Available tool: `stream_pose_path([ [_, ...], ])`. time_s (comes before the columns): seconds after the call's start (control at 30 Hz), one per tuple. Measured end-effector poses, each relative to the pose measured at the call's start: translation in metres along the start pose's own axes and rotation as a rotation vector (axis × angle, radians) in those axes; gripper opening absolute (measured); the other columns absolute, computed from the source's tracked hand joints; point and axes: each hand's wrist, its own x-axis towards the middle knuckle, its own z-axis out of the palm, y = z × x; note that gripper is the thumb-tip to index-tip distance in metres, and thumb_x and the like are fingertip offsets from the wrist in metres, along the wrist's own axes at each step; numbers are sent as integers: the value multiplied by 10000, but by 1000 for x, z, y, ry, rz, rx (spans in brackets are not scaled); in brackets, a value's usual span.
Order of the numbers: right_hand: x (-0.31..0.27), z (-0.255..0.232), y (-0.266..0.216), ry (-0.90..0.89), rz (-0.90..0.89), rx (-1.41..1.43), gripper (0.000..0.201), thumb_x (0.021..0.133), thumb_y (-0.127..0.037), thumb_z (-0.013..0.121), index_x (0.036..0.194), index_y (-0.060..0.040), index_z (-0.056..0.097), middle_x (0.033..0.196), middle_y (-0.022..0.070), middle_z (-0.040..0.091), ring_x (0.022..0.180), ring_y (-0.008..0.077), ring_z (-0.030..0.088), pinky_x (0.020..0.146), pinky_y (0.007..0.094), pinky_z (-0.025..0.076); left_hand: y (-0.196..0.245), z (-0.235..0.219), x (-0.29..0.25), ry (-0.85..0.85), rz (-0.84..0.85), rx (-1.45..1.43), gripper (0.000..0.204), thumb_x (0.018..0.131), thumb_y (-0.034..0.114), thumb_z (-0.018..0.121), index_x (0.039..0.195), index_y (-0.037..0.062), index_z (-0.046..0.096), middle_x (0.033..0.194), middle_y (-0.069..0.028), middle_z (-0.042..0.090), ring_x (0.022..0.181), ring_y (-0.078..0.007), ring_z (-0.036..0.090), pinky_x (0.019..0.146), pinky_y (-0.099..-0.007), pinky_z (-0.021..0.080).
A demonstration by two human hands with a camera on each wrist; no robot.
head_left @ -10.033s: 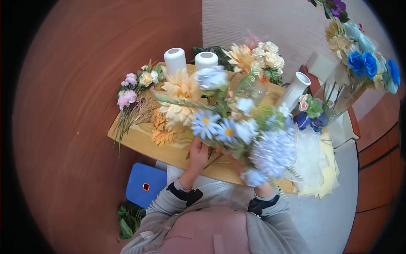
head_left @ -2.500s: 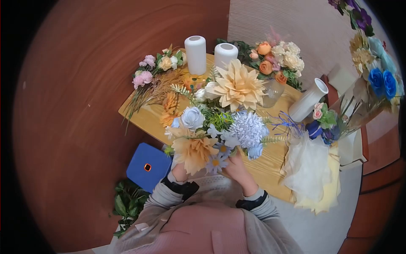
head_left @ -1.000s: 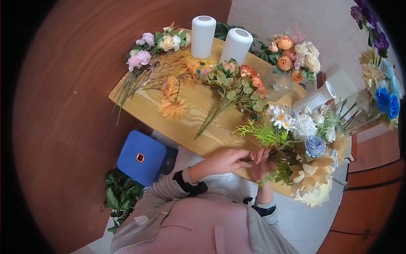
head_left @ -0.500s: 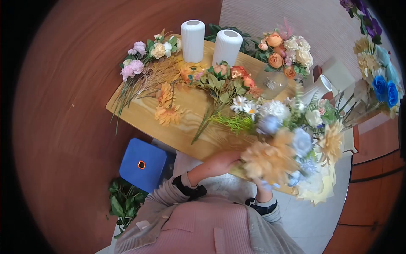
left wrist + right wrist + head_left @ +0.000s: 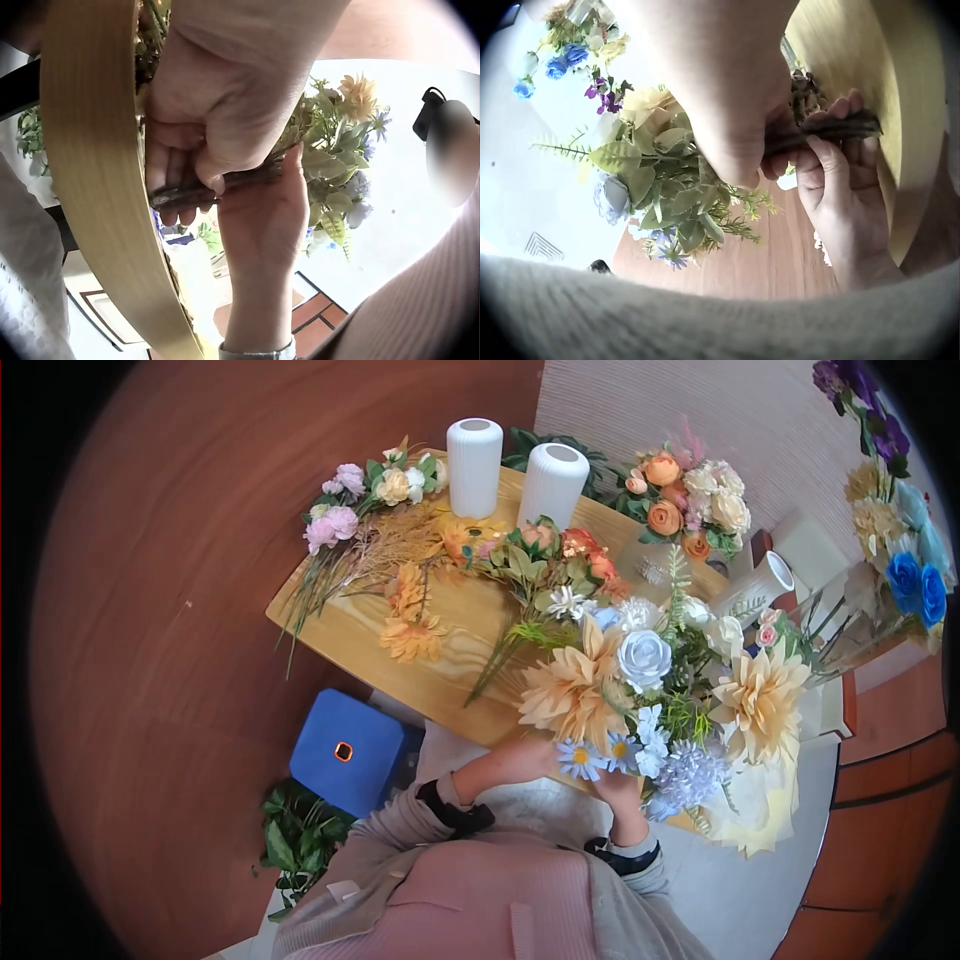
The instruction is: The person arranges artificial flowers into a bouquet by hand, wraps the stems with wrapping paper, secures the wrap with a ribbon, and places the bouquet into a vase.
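A large mixed bouquet (image 5: pixel 645 660) of peach dahlias, a pale blue rose, blue daisies and white blooms is held over the table's right front part. My right hand (image 5: pixel 620 788) grips its stems just below the flowers, partly covered by blossoms in the head view. In the right wrist view that hand's fist wraps the dark stem bundle (image 5: pixel 855 129). Closer to the stem ends, my left hand (image 5: pixel 232 112) pinches the bundle between thumb and fingers. Leaves and blooms spread out beyond the right hand in both wrist views.
On the wooden table (image 5: pixel 370 660) lie a red-orange flower bunch (image 5: pixel 535 565), orange flowers (image 5: pixel 412 630) and pink carnations (image 5: pixel 330 528). Two white vases (image 5: pixel 474 470) stand behind. A tilted white vase (image 5: pixel 755 585) and pale wrapping sheets (image 5: pixel 770 810) are at right. A blue box (image 5: pixel 345 750) sits front left.
Over the last second the bouquet swings left and tilts its blooms toward the head camera. Both hands stay at the stems. The red-orange bunch, hidden behind the bouquet earlier, is now visible.
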Motion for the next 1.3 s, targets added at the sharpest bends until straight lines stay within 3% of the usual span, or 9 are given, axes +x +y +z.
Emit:
stream_pose_path([
  [0.1, 17, -19, -51, -73, 43, -206, 243, 784, -152, 640, 996, -37, 604, 950, 87, 635, 891, 204, 606, 800, 321, 466, -16, 15, 7, 28, 10, 5, 208, 859, 111, 431, 965, -4, 568, 874, -211, 604, 791, -345, 592, 701, -401, 476],
  [0.23, 11, 0, -25, 45, 28, 173, 285, 777, -190, 636, 1024, -54, 595, 1018, 101, 616, 950, 241, 575, 856, 357, 432, -21, 32, 17, 311, 110, -130, 206, 870, 87, 429, 1007, -2, 555, 896, -185, 604, 803, -321, 597, 727, -361, 472],
  [0.43, 9, 5, -16, -102, -100, 132, 307, 781, -222, 606, 1045, -66, 592, 1055, 113, 598, 983, 266, 554, 892, 374, 405, -27, 34, 26, 192, 76, -483, 189, 866, 75, 493, 1018, 14, 586, 895, -160, 596, 812, -287, 586, 713, -353, 454],
  [0.83, 26, 8, -5, -92, -141, -103, 358, 789, -288, 546, 1085, -91, 586, 1131, 137, 563, 1049, 316, 512, 963, 409, 352, -43, 43, 20, 226, -52, -276, 223, 897, 202, 523, 982, 14, 608, 908, -90, 630, 844, -206, 589, 743, -326, 454],
  [0.97, 23, -5, -13, -52, -121, -308, 324, 750, -179, 666, 1041, -69, 576, 943, 91, 610, 889, 257, 576, 812, 356, 444, -60, 53, 5, 153, -133, -175, 286, 894, 269, 516, 1110, 89, 572, 1033, -84, 620, 928, -274, 581, 833, -394, 424],
  [1.07, 21, -4, -19, 32, -58, -198, 340, 776, -210, 660, 1077, -79, 573, 995, 92, 610, 909, 238, 577, 814, 352, 442, -61, 53, 10, 214, -14, -147, 264, 916, 220, 514, 1097, 36, 571, 989, -55, 622, 928, -140, 557, 820, -284, 444],
  [1.13, 26, 0, -23, 161, -171, -166, 389, 812, -228, 641, 1150, -59, 548, 1048, 86, 603, 953, 209, 563, 834, 330, 426, -46, 38, 14, 107, -179, -512, 288, 894, 154, 552, 1147, 19, 530, 1058, -65, 590, 1000, -135, 531, 863, -273, 433],
  [1.2, 23, 5, -7, -128, -116, -390, 388, 844, -218, 602, 1193, -66, 526, 1099, 87, 589, 995, 206, 544, 864, 328, 409, -32, 44, 19, 213, -54, -667, 296, 877, 151, 575, 1139, 23, 525, 1021, -63, 581, 927, -131, 535, 804, -266, 434],
  [1.3, 30, 21, 3, -142, 344, 1329, 375, 872, -231, 544, 1223, -103, 515, 1093, 82, 585, 991, 206, 535, 858, 332, 403, -14, 30, 23, 323, 70, -551, 295, 853, 100, 595, 1120, 5, 511, 910, -65, 588, 759, -126, 538, 682, -264, 437],
])
